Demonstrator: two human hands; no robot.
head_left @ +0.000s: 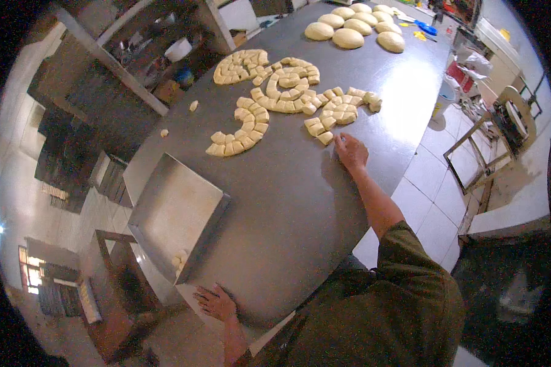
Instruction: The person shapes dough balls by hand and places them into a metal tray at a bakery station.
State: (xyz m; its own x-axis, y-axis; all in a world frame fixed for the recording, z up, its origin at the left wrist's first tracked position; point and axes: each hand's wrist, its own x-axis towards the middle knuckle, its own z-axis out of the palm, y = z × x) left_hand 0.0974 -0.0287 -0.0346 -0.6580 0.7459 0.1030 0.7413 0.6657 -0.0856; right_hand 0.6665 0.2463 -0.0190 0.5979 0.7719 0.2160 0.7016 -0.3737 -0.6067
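Observation:
My right hand (352,153) is at the near end of a cluster of cut dough pieces (340,110) on the grey table. Its fingers are curled together, and what they hold, if anything, is too small to make out. My left hand (217,303) lies with fingers spread at the table's near left edge, beside the corner of a square metal tray (180,211). A few small dough pieces (179,259) sit in that tray's near corner. Further curved rows of cut dough (245,131) and a ring of cut dough (288,85) lie beyond.
Several smooth rounded dough lumps (356,27) rest at the table's far end, near a blue object (427,28) and yellow bits. Two stray dough scraps (193,106) lie near the left edge. A wooden chair (502,131) and a bucket (445,98) stand on the tiled floor at right.

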